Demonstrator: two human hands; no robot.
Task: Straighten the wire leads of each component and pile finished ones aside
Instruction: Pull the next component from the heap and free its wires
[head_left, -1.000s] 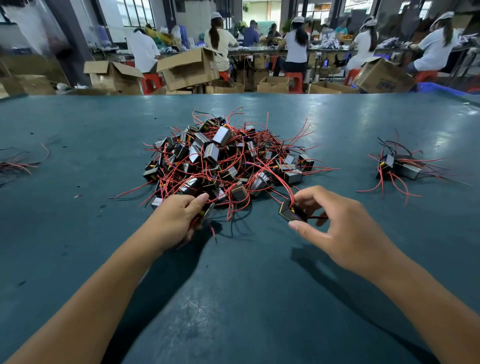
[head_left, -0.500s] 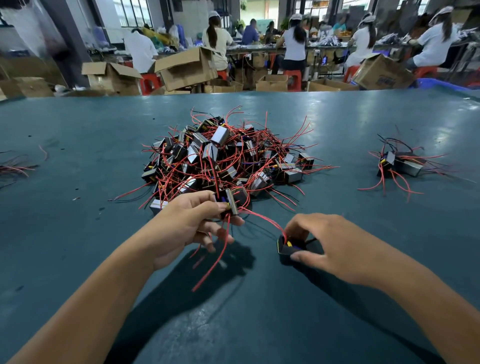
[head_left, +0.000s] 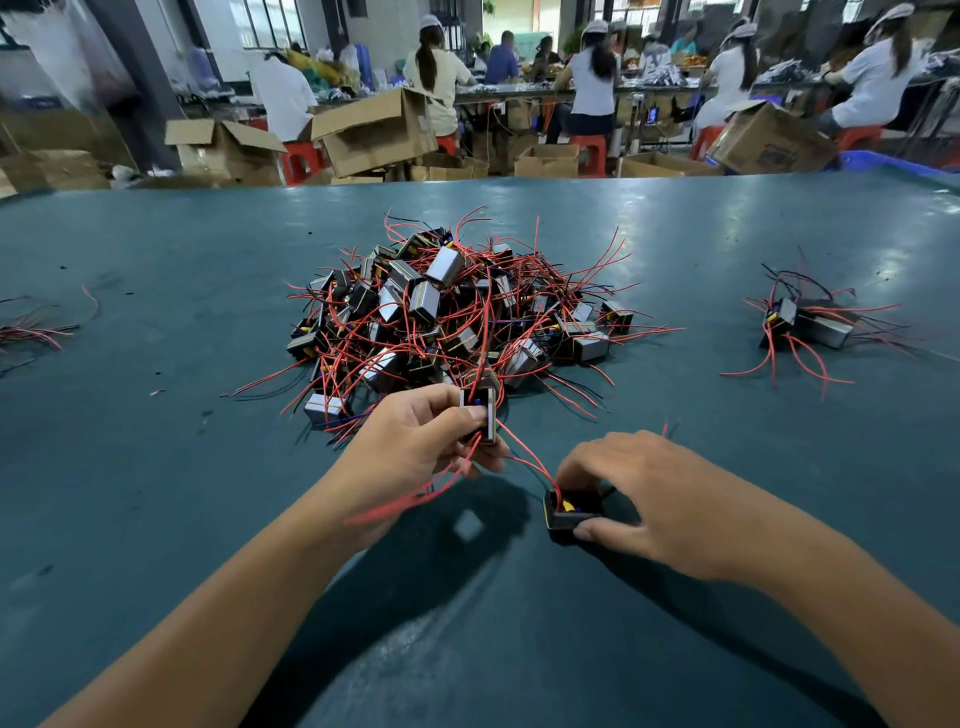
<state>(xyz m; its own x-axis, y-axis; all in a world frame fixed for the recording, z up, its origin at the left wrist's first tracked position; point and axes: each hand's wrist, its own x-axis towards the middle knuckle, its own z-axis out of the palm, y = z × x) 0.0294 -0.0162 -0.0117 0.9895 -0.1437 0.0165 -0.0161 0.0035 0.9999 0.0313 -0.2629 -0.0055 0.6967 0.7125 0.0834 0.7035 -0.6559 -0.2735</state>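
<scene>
The left hand (head_left: 415, 447) has lifted its component (head_left: 480, 415) clear of the big heap (head_left: 457, 312) at frame centre, gripping it; the right hand (head_left: 644, 499) pinches another component (head_left: 566, 512) on the green table (head_left: 156, 467), lower centre; red leads (head_left: 530, 460) trail between them; a small pile (head_left: 810, 325) lies at the right edge.

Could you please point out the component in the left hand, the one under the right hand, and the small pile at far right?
left-hand component (head_left: 485, 415): head view, metal side.
right-hand component (head_left: 563, 512): head view, black top.
small pile (head_left: 810, 325): head view, middle.
</scene>
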